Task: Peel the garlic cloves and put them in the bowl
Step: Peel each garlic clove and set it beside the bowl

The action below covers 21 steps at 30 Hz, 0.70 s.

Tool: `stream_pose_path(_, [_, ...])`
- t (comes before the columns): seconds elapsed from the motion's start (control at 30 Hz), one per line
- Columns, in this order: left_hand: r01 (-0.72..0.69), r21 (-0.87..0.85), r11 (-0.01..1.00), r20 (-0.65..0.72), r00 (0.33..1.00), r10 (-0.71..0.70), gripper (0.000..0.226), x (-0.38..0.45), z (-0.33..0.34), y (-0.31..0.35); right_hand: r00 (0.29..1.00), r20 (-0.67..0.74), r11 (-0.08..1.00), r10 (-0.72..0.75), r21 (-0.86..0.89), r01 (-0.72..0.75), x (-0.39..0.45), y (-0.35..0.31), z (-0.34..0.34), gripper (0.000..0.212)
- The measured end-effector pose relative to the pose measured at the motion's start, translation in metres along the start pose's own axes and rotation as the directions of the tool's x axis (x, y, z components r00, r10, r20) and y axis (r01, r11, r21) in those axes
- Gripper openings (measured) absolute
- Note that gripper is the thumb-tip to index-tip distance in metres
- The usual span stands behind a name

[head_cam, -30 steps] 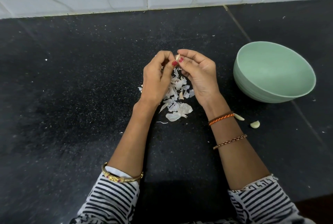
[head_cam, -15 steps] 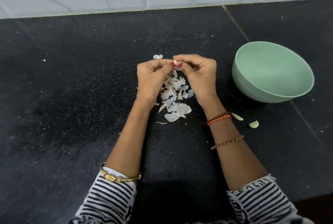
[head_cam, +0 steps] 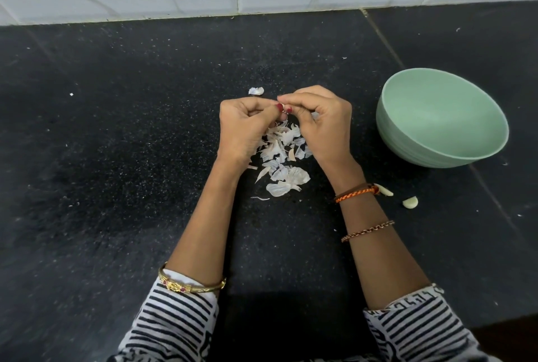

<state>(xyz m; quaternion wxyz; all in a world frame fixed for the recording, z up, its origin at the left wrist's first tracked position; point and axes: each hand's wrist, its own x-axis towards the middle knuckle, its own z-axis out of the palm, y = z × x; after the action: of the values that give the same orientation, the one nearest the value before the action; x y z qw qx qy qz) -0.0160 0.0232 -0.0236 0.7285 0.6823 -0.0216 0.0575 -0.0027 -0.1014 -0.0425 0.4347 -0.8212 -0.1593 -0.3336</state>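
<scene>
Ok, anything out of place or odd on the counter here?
Yes: two garlic cloves lie on the counter beside the right forearm, not in the green bowl. One skin flake lies apart from the peel pile.

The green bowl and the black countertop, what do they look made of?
The bowl looks like matte plastic or melamine: even pale green, soft sheen, faint ridges outside; glazed ceramic is possible. The countertop looks like polished black granite: fine pale speckles, a seam line.
</scene>
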Motion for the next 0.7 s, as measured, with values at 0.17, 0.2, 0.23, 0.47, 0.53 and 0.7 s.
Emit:
stream_pose_path(0.17, [0.083, -0.069, 0.994, -0.023, 0.996, -0.085, 0.019, 0.0009, 0.0019, 0.0014, 0.999, -0.003, 0.999, -0.037, 0.012, 0.037, 0.0003, -0.0007, -0.0004, 0.014])
stream_pose_path(0.2, [0.107, -0.089, 0.99, -0.021, 0.994, -0.109, 0.02, 0.0012, 0.0021, 0.0017, 0.999, -0.004, 0.999, -0.043, 0.017, 0.043, 0.0003, -0.0006, -0.0005, 0.014])
stream_pose_path(0.23, [0.127, -0.105, 0.986, -0.02, 0.991, -0.13, 0.02, 0.0015, 0.002, 0.0016, 0.999, -0.003, 0.998, -0.051, 0.019, 0.051, 0.0002, -0.0003, -0.0005, 0.013])
stream_pose_path(0.47, [0.215, -0.223, 0.951, 0.007, 0.976, -0.219, 0.024, 0.0029, 0.002, 0.0036, 0.99, -0.024, 0.991, -0.135, -0.024, 0.135, -0.0009, 0.0006, 0.0008, 0.012])
stream_pose_path(0.53, [0.231, -0.238, 0.943, 0.011, 0.972, -0.235, 0.024, 0.0037, 0.0023, 0.0038, 0.988, -0.038, 0.989, -0.147, -0.028, 0.146, -0.0008, 0.0011, 0.0012, 0.011])
stream_pose_path(0.7, [0.244, -0.305, 0.921, 0.002, 0.967, -0.255, 0.026, 0.0037, 0.0044, 0.003, 0.999, -0.031, 0.994, -0.016, 0.108, 0.019, -0.0004, -0.0041, 0.0021, 0.014])
